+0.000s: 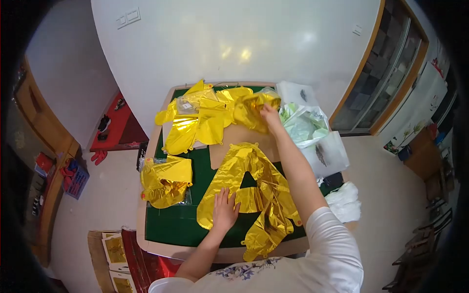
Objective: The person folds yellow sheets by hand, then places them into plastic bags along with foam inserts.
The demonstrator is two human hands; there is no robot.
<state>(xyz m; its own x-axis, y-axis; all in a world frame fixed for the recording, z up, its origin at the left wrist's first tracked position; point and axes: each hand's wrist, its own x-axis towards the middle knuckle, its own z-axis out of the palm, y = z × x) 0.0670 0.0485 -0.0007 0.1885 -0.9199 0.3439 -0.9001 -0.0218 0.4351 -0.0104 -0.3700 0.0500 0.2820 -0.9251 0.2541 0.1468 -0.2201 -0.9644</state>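
Note:
A large gold foil piece shaped like a letter A [254, 161] lies flat and wrinkled near the front of the green-topped table [171, 225]. My left hand [225, 210] rests on its left leg with the fingers spread. At the back, my right hand [268, 115] is closed on the edge of a crumpled gold foil piece [249, 111]. More gold foil pieces [207, 122] overlap at the back left, partly over brown cardboard [234, 134]. Another folded gold foil piece [166, 180] sits at the table's left side with clear plastic around it.
Clear and pale green plastic bags [305, 124] cover the table's right back edge. A white crumpled bag [343, 201] and a dark item [333, 180] lie at the right. An open cardboard box [115, 254] stands on the floor at the lower left.

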